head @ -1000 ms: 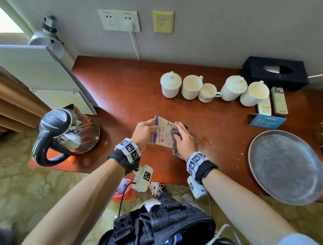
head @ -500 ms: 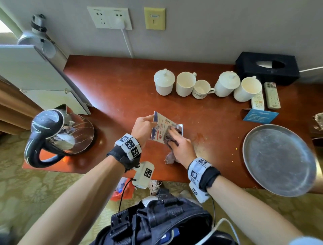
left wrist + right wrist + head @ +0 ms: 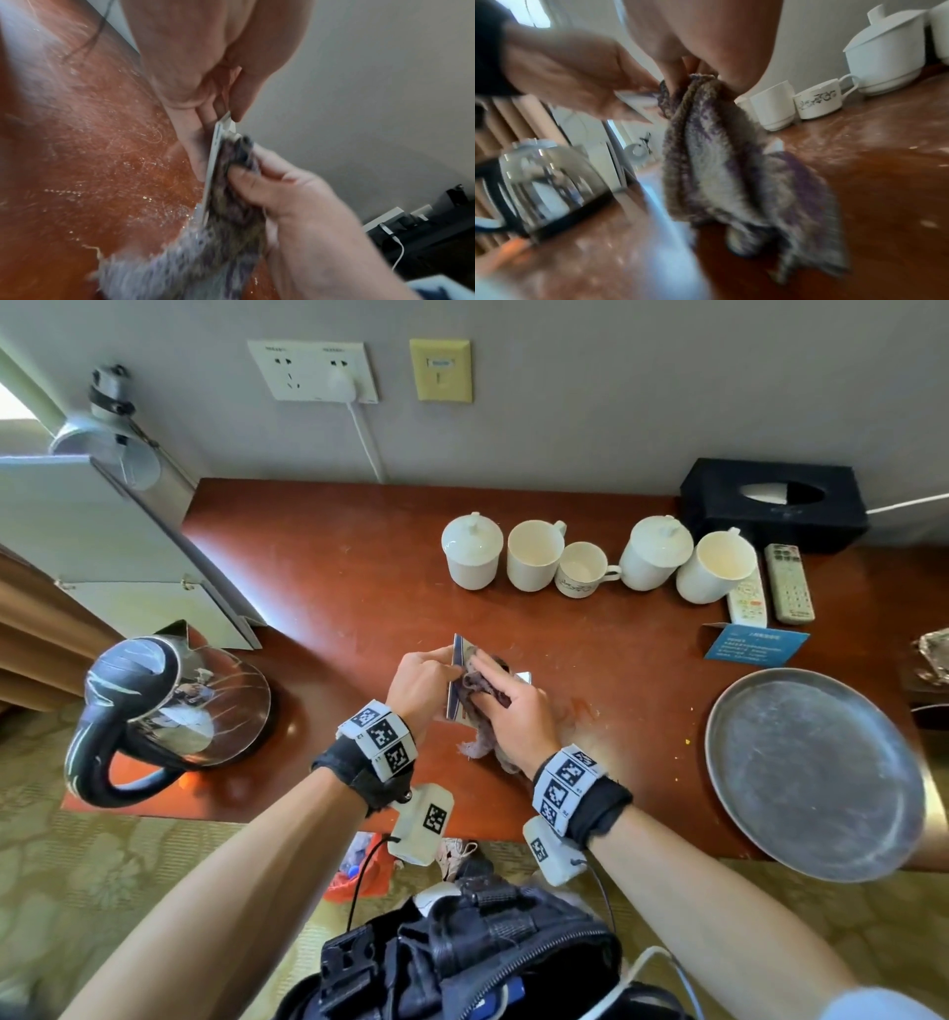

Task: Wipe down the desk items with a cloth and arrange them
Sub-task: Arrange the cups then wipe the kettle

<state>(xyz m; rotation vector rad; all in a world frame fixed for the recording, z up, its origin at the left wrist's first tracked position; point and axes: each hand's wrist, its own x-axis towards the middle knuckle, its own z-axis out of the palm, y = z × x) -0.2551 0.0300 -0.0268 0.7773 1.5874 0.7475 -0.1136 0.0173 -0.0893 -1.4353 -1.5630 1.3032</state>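
My left hand (image 3: pixel 423 677) pinches the edge of a small printed card (image 3: pixel 454 675) and holds it upright over the middle of the red-brown desk (image 3: pixel 328 567). My right hand (image 3: pixel 506 706) grips a grey-purple cloth (image 3: pixel 482 690) and presses it against the card's face. In the left wrist view the card (image 3: pixel 213 162) shows edge-on between the left fingers (image 3: pixel 197 154) and the cloth (image 3: pixel 231 194). In the right wrist view the cloth (image 3: pixel 721 162) hangs down from the right fingers, its tail near the desk.
White cups and lidded cups (image 3: pixel 534 554) line the back of the desk. Two remotes (image 3: pixel 788 582), a blue sign card (image 3: pixel 755 644) and a black tissue box (image 3: pixel 775 503) lie at the right. A round metal tray (image 3: pixel 816 773) overhangs the front right; a steel kettle (image 3: pixel 169 706) stands left.
The card has turned from facing me to nearly edge-on. My right hand with the cloth has slid up across it towards the left hand.
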